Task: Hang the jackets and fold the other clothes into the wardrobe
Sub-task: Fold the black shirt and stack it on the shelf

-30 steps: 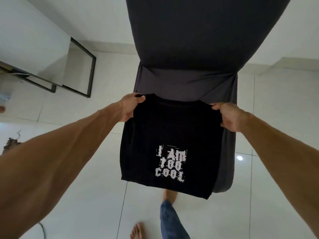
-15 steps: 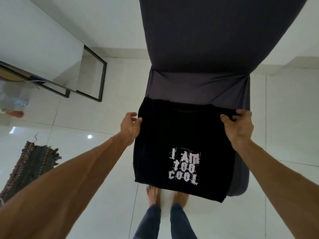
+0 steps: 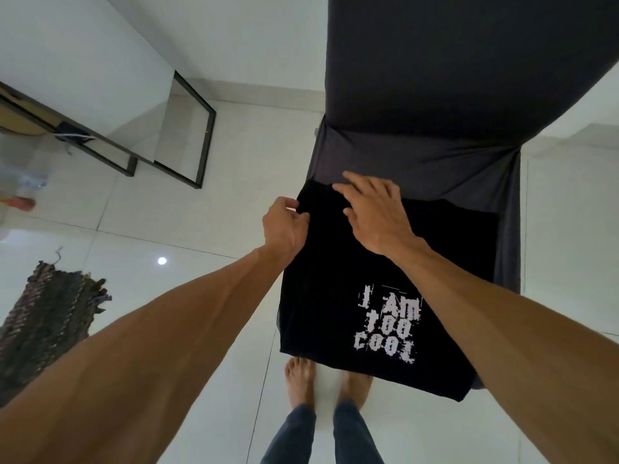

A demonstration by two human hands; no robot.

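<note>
Pinching the upper left edge of the black T-shirt, the left hand has its fingers curled over a fold of the cloth. The right hand lies just beside it on the top of the same shirt, its fingers straight and spread, flat on the fabric and gripping nothing. The shirt is spread front-up over the near end of a dark grey sheet, and its lower hem hangs past the edge above the person's bare feet. White distressed block lettering on the chest reads "I AM TOO COOL" in three lines; the right forearm crosses just beside the letters. No brand tag can be read. Blue jeans show at the bottom of the view. The floor is glossy white tile with one bright lamp reflection. A dark woven rug lies at the far left, and a black metal frame stands against the white wall
</note>
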